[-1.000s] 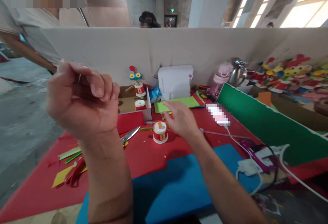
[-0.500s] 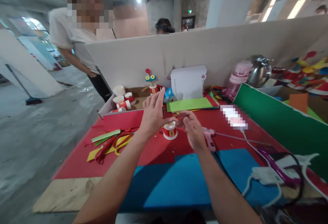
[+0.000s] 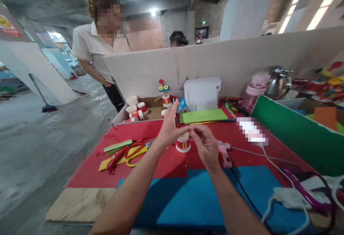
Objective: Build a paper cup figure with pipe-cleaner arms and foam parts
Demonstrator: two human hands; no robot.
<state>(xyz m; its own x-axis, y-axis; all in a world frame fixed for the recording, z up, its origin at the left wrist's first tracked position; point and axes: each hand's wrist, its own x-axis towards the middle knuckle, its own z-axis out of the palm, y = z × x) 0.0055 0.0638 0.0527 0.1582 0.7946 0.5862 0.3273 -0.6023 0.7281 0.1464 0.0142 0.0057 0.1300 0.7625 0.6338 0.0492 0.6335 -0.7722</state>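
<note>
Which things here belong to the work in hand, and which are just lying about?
In hand: left hand, right hand, and the paper cup just below them.
Lying about: scissors, glue gun, green sheet, pink bottle, kettle.

bare blue sheet (image 3: 188,199) in front; scissors (image 3: 134,151) left, glue gun (image 3: 224,152) right of cup (image 3: 183,144)
</note>
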